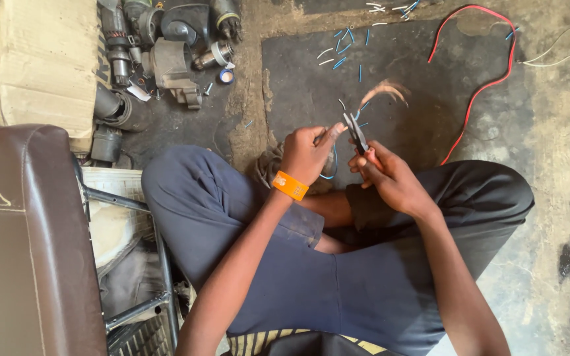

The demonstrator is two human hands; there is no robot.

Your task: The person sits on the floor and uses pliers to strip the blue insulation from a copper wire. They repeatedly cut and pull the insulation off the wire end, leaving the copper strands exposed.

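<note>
Sitting cross-legged, I pinch a thin blue wire (330,173) in my closed left hand (307,155), just beside my right hand (385,175), which is clamped round the handles of small pliers (355,130) whose tips point away from me. A blurred tuft of bare copper strands (385,90) fans out beyond the pliers, so I judge some stripping is done. Farther off, cut blue insulation bits (346,47) dot the dark mat (423,99) beside a red cable (489,82), untouched.

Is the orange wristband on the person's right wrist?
No, the orange wristband sits on the left wrist, just below the left hand, while the right hand holds the pliers.
</note>
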